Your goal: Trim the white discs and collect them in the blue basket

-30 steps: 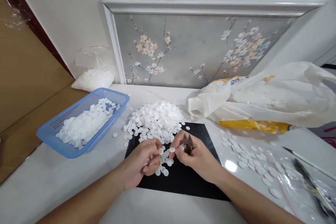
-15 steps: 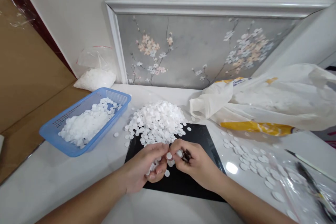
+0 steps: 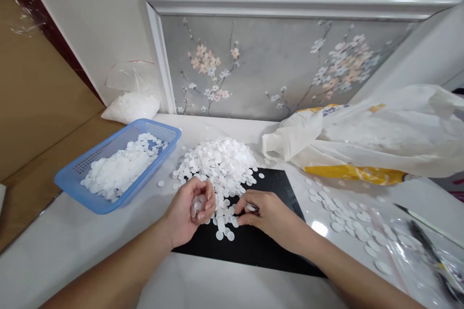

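Observation:
My left hand (image 3: pixel 194 210) is cupped, fingers curled around several white discs (image 3: pixel 197 204) that show in its palm. Opposite it, my right hand (image 3: pixel 259 212) keeps a small dark metal tool (image 3: pixel 255 208) tucked in its fingers; most of the tool is hidden, so its kind is unclear. Its thumb and forefinger reach down at the loose discs (image 3: pixel 222 224) on a black sheet (image 3: pixel 253 251). Behind both hands rises a heap of white discs (image 3: pixel 224 157), spilling from the white tabletop onto the sheet.
Left of the heap stands a blue plastic basket (image 3: pixel 166 145) part-filled with similar pieces. A clear bag of white pieces (image 3: pixel 132 107) leans by the wall. To the right lie a white-and-yellow plastic bag (image 3: pixel 348 149), larger scattered discs (image 3: pixel 348 219) and a black-handled tool (image 3: pixel 426 241).
My hands have moved apart. The left has drawn back leftward and curled around its discs; the right has lowered to the discs on the sheet. More loose discs now lie between them.

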Motion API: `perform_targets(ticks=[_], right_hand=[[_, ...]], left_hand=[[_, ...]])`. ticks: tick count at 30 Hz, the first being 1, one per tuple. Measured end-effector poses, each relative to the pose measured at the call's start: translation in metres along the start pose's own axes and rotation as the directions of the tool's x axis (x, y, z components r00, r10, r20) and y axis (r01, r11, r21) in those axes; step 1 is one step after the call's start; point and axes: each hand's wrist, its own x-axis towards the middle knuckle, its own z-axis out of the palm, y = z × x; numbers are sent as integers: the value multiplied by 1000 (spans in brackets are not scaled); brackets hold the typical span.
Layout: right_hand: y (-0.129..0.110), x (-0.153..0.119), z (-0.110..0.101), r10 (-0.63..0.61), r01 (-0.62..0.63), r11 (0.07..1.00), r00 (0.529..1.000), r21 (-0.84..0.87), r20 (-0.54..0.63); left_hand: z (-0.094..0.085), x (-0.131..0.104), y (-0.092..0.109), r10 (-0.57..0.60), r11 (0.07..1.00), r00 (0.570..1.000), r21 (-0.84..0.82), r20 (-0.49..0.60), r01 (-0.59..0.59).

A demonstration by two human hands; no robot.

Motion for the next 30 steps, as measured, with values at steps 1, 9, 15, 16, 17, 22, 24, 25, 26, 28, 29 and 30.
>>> perform_targets(ticks=[1, 9, 15, 16, 17, 22, 24, 25, 26, 28, 29, 30], right_hand=[[0, 0, 0, -6, 6, 1000, 1000, 4, 7], [-7, -1, 0, 170, -148, 942, 984, 302, -46], [-7, -2, 5, 205, -195, 788, 978, 584, 51], [-5, -1, 5, 207, -188, 764, 977, 618, 41], [-5, -1, 5, 211, -177, 744, 977, 644, 25], [-2, 3, 2, 245, -182, 702, 970, 689, 7], [-2, 3, 2, 239, -185, 697, 971, 692, 19], [-2, 3, 2, 228, -181, 699, 973, 691, 24], [-2, 3, 2, 216, -176, 703, 976, 689, 29], [-2, 2, 2, 197, -172, 713, 980, 680, 41], [-2, 2, 3, 193, -174, 717, 980, 675, 48], [-2, 1, 3, 190, -178, 719, 980, 672, 55]], left_hand=[[1, -1, -1, -1, 999, 1000, 47, -24, 2], [11, -7, -13, 126, 748, 992, 657, -6, -91], [12, -8, -15, 62, 726, 997, 683, 53, -81], [12, -7, -15, 64, 753, 997, 653, 49, -80], [13, -6, -15, 70, 779, 997, 622, 41, -81], [14, -7, -14, 84, 838, 996, 540, 4, -73], [15, -7, -14, 87, 841, 996, 537, -6, -70], [15, -8, -14, 89, 841, 996, 537, -9, -70], [15, -7, -15, 90, 840, 996, 537, -8, -71], [14, -7, -16, 94, 836, 996, 543, -2, -77], [13, -6, -17, 96, 832, 995, 549, 1, -81], [13, -5, -17, 98, 828, 995, 554, 6, -85]])
